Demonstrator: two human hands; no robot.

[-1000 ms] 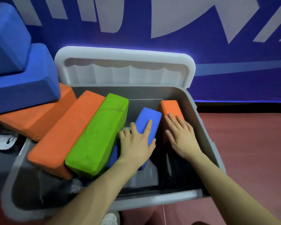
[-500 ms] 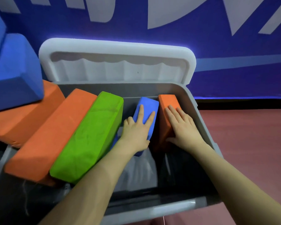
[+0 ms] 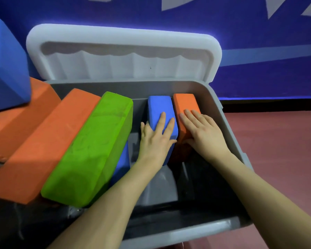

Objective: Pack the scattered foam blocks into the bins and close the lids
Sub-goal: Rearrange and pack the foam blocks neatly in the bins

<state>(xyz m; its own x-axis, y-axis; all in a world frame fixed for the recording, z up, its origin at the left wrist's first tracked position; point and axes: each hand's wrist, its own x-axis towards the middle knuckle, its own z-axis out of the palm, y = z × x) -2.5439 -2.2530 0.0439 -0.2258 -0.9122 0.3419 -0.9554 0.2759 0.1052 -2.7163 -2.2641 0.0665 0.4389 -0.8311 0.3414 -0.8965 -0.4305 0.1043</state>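
Foam blocks fill much of the open grey plastic bin (image 3: 228, 123), whose pale grey lid (image 3: 122, 51) stands upright behind it against the blue wall (image 3: 258, 51). Under the left hand (image 3: 155, 141) stands a small blue rectangular foam block (image 3: 159, 108), set on edge near the bin's far wall; the fingers (image 3: 162, 121) lie straight and slightly spread along its top face, pressing flat rather than curling round it. Just right of those fingers, touching the blue block's side, is a small orange rectangular foam block (image 3: 184, 103), wedged between the blue block and the bin's right wall. The right hand (image 3: 203, 135) rests on it with fingers straight and loosely spread, the thumb tucked against the block's near face. Left of the left fingers, across a narrow gap, a long green foam block (image 3: 95, 148) leans tilted, and a long orange foam block (image 3: 43, 146) leans against its far side. Further left sit another orange block (image 3: 16, 119) and a large blue foam block (image 3: 5, 69) on top of it. Red floor (image 3: 276, 150) lies to the right of the bin.
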